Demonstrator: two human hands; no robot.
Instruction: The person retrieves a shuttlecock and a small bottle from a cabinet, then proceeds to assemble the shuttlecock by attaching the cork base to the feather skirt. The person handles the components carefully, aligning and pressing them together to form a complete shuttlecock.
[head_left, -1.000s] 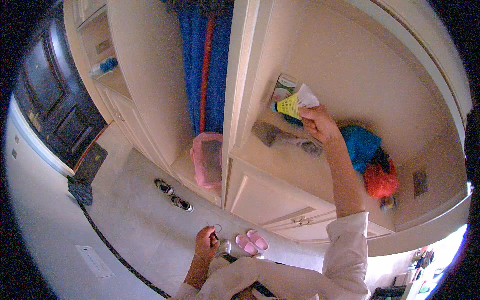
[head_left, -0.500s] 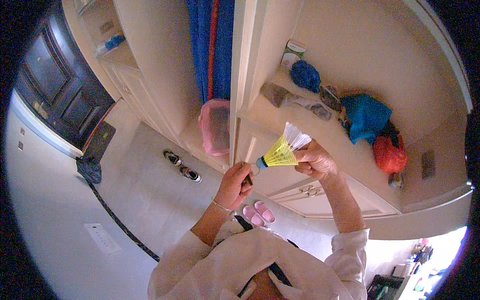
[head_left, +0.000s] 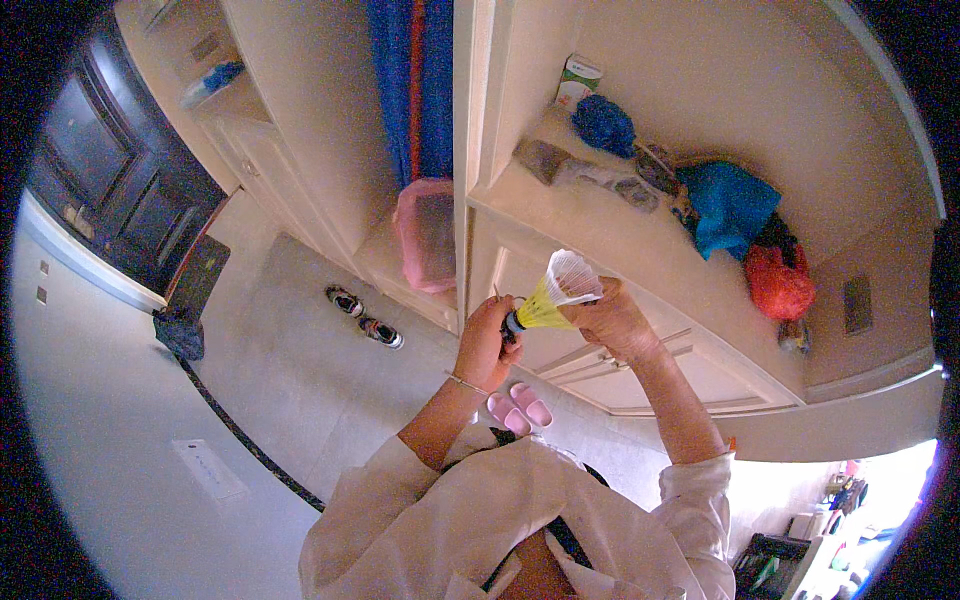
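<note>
— At the centre?

— A yellow-and-white shuttlecock [head_left: 548, 298], held up in front of the body, before the lower cabinet doors [head_left: 545, 350]. Tilted, with the white open end up and to the right, cork end down to the left.

— And with the right hand [head_left: 615, 322]?

— Pinching the skirt near the open rim, fingers drawn close together.

— With the left hand [head_left: 486, 345]?

— Curled closed right at the cork end, around a small dark thing [head_left: 508, 337], mostly hidden. Gripping the cork too? Can't tell. Around that wrist, a thin pale bracelet [head_left: 466, 382].

— Farther out?

— Beyond the right hand, a pale shelf [head_left: 690, 270]. On it, from left to right: a white-and-green box [head_left: 578, 82], a dark-blue bundle [head_left: 603, 125], a teal bag [head_left: 728, 208], a red bag [head_left: 780, 285].

— Down on the floor?

— Pink slippers [head_left: 518, 408] near the feet; dark shoes [head_left: 362, 318] farther left.

— Anything else on that side?

— Below a blue cloth [head_left: 388, 90], a pink-rimmed container [head_left: 406, 240]. At the far left, a dark panelled door [head_left: 100, 150].
</note>
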